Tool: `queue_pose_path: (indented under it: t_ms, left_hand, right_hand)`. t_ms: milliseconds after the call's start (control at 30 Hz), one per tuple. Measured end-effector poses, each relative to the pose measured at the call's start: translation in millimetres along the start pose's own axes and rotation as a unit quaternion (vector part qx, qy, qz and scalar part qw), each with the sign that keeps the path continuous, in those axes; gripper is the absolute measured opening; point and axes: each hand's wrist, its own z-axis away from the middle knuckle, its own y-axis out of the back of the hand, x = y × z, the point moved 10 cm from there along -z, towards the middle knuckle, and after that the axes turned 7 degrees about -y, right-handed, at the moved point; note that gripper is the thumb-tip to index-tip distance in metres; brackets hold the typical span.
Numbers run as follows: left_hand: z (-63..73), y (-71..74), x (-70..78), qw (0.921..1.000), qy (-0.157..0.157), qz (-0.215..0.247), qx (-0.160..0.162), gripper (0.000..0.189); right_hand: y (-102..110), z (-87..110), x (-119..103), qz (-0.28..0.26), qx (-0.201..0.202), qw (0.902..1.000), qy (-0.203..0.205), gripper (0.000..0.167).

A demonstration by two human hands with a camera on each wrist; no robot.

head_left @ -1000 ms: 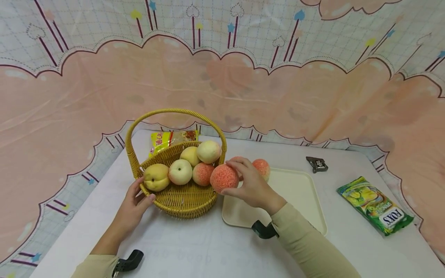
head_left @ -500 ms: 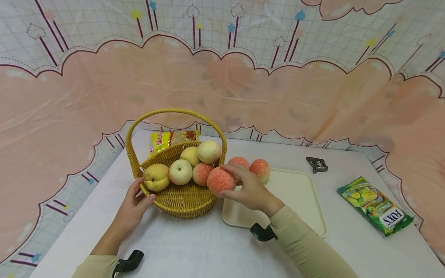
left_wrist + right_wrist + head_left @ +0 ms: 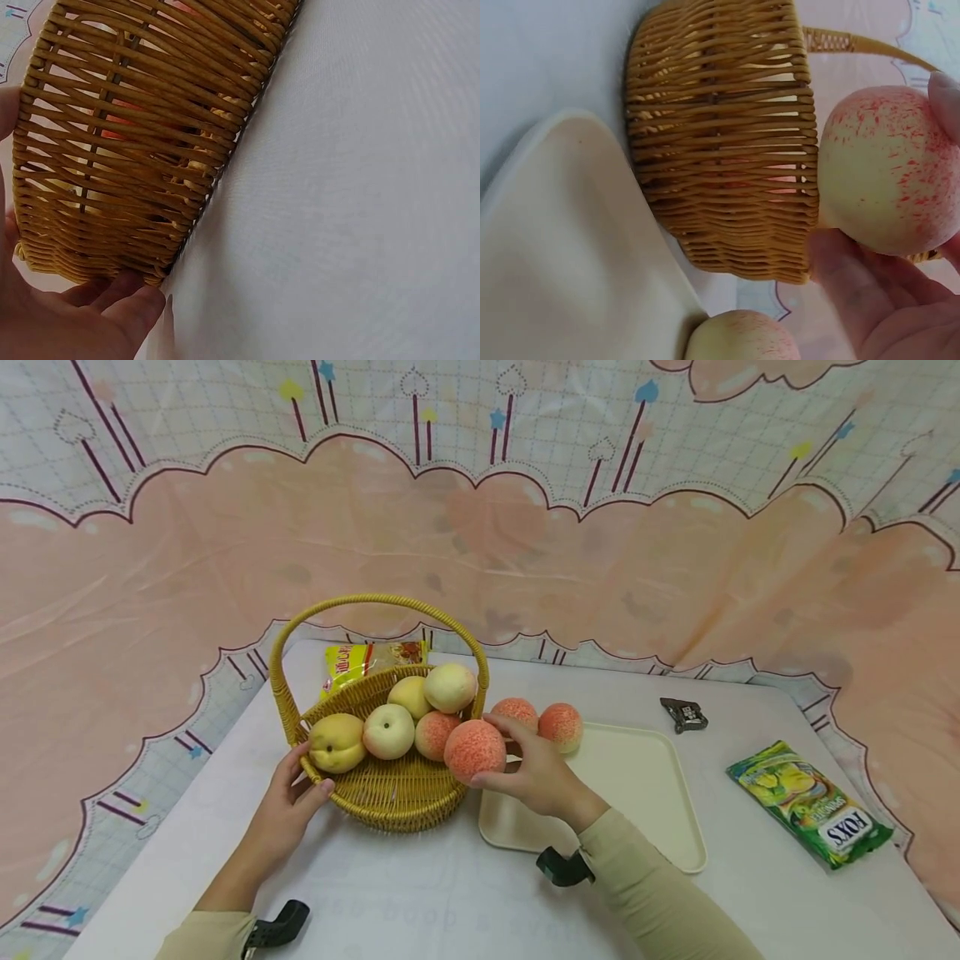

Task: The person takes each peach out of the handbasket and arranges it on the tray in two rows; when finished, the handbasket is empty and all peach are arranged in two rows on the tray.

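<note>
A red-speckled peach (image 3: 475,752) is pinched between the thumb and fingers of my right hand (image 3: 546,777), at the right rim of the yellow wicker basket (image 3: 397,797). In the right wrist view the peach (image 3: 885,172) shows a pale side and sits level with the basket's rim. My left hand (image 3: 285,806) grips the basket's left side, its fingers (image 3: 124,304) curled against the wicker. Inside the basket lie several fruits: a yellow peach (image 3: 337,743), a whitish peach (image 3: 389,731), a red-blushed peach (image 3: 437,735) and paler ones behind.
A cream tray (image 3: 637,802) stands right of the basket, with two red peaches (image 3: 561,727) by its far left corner. Further right lie a small black packet (image 3: 683,715) and a green Fox's bag (image 3: 810,803). A yellow snack packet (image 3: 375,660) lies behind the basket.
My right hand has moved the peach slightly left, toward the basket's rim, uncovering the red peach behind it. The left hand and basket have stayed put.
</note>
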Motion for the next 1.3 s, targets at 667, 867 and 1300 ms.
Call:
queue_pose_path:
  t_ms: [667, 867, 1300]
  left_hand:
    - [1.4, 1.9, -2.0, 1.0, -0.006, -0.001, -0.002, 0.078]
    - [0.7, 2.1, -2.2, 1.0, -0.007, -0.002, -0.001, 0.078]
    - [-0.1, -0.1, -0.4, 1.0, -0.002, 0.0, -0.004, 0.078]
  right_hand:
    - [44.4, 17.7, 26.1, 0.045, 0.059, 0.9964, -0.041, 0.072]
    - [62.9, 25.5, 36.1, 0.059, 0.087, 0.9931, -0.052, 0.072]
    - [108.9, 45.6, 64.1, 0.124, 0.128, 0.9801, -0.088, 0.07]
